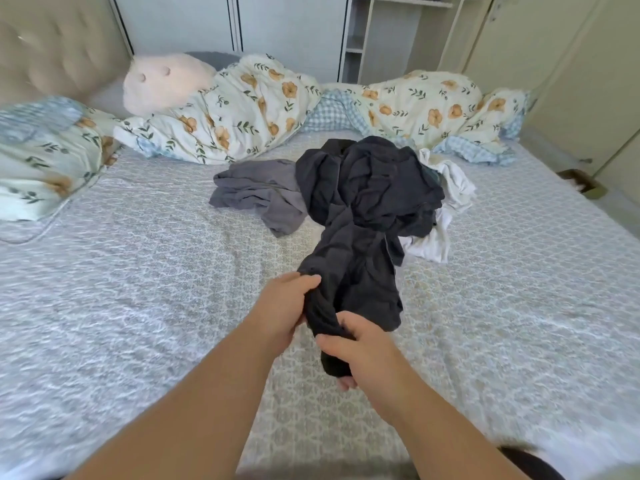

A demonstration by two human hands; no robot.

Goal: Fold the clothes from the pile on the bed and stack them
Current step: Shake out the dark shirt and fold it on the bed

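Low in the middle of the frame, the left hand grips a bunched end of a dark garment, with the fingers curled around the cloth. The right hand, just below and to the right of it, holds the same twisted end, and its fingers wrap under the fabric. From both hands the dark garment stretches up to the centre of the frame, where the rest of it lies in a heap on the bed. A grey garment lies crumpled on the left side of this heap and touches it. A white garment shows on the right side, partly under the dark one. Across the upper part of the frame lies a flowered duvet, and a pale plush toy rests at the upper left.
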